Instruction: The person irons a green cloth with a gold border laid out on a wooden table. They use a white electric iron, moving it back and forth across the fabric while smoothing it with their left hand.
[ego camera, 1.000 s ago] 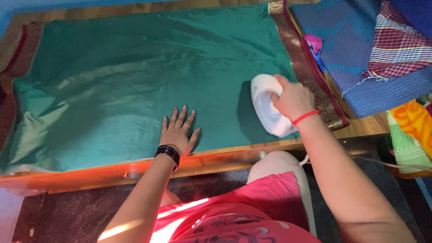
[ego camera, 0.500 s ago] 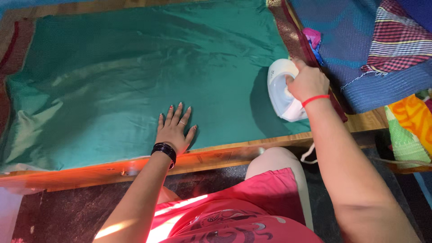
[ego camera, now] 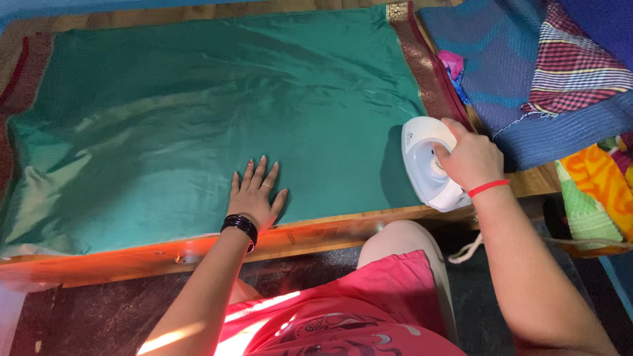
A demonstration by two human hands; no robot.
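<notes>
Iron [ego camera: 427, 168] slid nearer table edge; right hand [ego camera: 471, 158] fingers gripping handle; left hand [ego camera: 254, 194] flat, fingers spread on shiny green cloth [ego camera: 198, 99].

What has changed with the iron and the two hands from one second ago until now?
The right hand slid the white iron to the right over the green cloth, first away from the person toward the brown border, then back to the near table edge. It kept its grip on the handle throughout. The left hand stayed flat on the cloth in about the same spot.
</notes>
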